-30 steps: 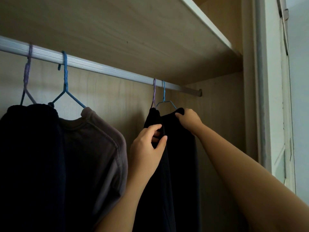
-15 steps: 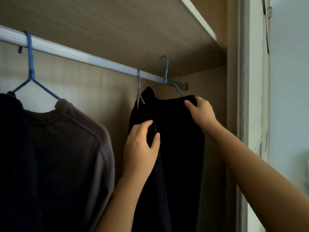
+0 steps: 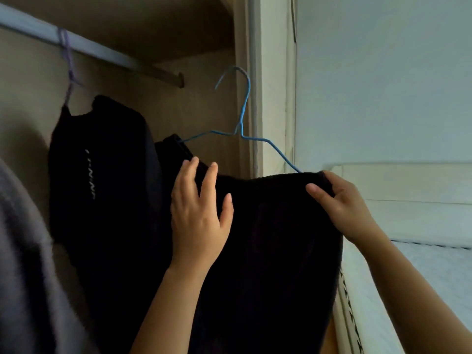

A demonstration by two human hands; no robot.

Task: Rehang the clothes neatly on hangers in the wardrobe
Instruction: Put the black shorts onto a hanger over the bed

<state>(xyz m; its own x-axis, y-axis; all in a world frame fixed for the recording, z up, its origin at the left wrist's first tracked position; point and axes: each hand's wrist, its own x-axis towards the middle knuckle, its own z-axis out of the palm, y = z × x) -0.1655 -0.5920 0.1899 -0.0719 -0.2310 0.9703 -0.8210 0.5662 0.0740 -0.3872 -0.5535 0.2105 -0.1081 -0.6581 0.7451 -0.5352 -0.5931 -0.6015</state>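
Left hand lies flat on the black garment, fingers straight and spread, pressing the cloth just below the hanger's left shoulder. Right hand pinches the cloth's top edge, thumb in front and fingers curled behind, right where the blue wire hanger disappears into the fabric. The hook sits in open air, to the right of the rail, catching nothing, so garment and hanger rest in the two hands by the wardrobe's right edge. The cloth looks soft, limp and fairly thick, not heavy, and likely to slide along that thin, bendy wire. The best hold is probably at the shoulders, cloth and wire pinched together. On the rail beside, a purple hanger carries a black top with white lettering.
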